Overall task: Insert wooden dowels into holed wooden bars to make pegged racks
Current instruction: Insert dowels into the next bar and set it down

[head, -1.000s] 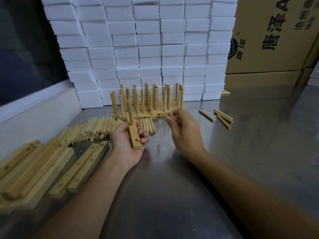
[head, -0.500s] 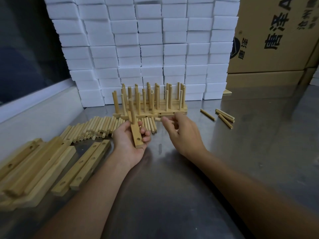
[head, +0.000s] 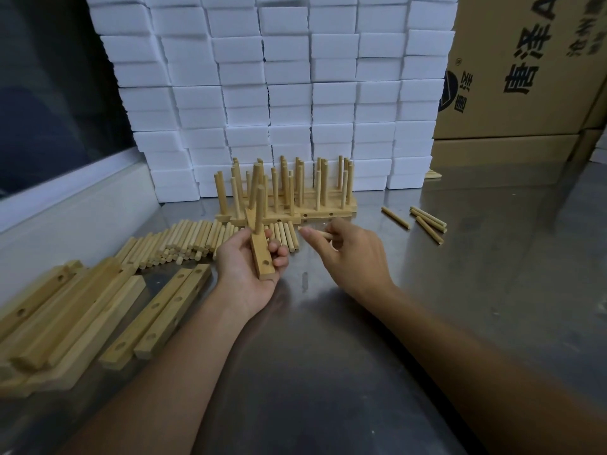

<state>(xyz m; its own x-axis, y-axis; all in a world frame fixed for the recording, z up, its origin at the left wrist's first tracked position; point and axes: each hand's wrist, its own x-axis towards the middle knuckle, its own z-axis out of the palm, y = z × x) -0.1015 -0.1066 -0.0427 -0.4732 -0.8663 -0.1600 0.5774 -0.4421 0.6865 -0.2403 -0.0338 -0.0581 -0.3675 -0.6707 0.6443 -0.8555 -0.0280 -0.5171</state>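
- The right hand (head: 349, 254) is now carrying a loose dowel (head: 317, 233); a second earlier it was reaching empty toward the row of dowels lying near the finished racks. That pick-up suggests the next peg is ready for the bar.
- The left hand (head: 246, 267) is still gripping a holed wooden bar (head: 261, 257), thumb on its left face and curled fingers wrapping its right side, the bar pointing away from the person with two dowels (head: 258, 205) already standing at its far end.
- One open hole (head: 265, 262) is showing near the bar's near end, likely the next target.
- The right hand's fingers are closing narrowly around the dowel, pinching it between thumb and forefinger, its tip pointing left toward the bar but not yet touching it.
- The supply row of dowels (head: 184, 239) is lying on the steel table (head: 361, 356) to the left, just beyond the left hand.
- Finished pegged racks (head: 289, 205) are standing at the far side against a wall of white foam blocks (head: 279, 93).
- Unfilled bars (head: 157, 313) are lying at near left; a few stray dowels (head: 427, 221) are resting at far right.
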